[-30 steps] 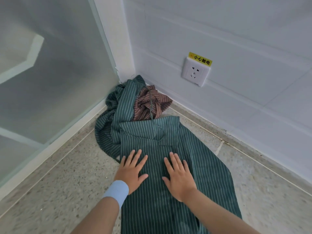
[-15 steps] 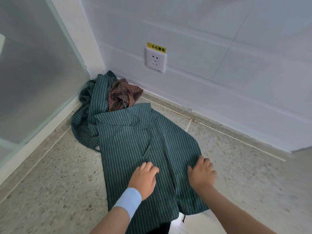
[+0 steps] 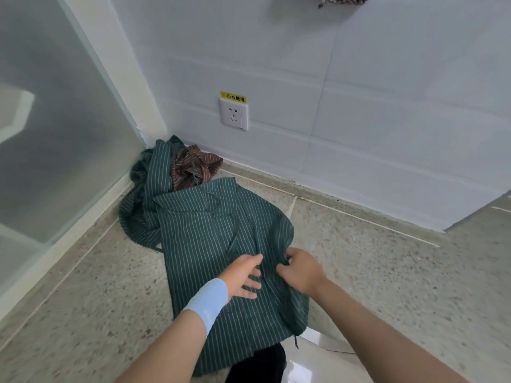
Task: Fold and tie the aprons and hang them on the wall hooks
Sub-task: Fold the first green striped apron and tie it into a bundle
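Note:
A green striped apron lies spread on the speckled floor in front of me. My left hand, with a light blue wristband, rests flat on its middle, fingers apart. My right hand pinches the apron's right edge and gathers the cloth there. Behind it, in the corner, a second green striped apron and a brown striped apron lie crumpled together. A piece of brown patterned cloth hangs on the wall at the top edge; its hook is out of view.
A frosted glass partition closes off the left side. The white tiled wall carries a power socket with a yellow warning label. The wall ends at the right. Glossy white tile starts near my body.
Both hands slid down the apron from its middle; the right hand went to the right edge and closed on the cloth. My view tilted up, showing cloth hanging on the wall.

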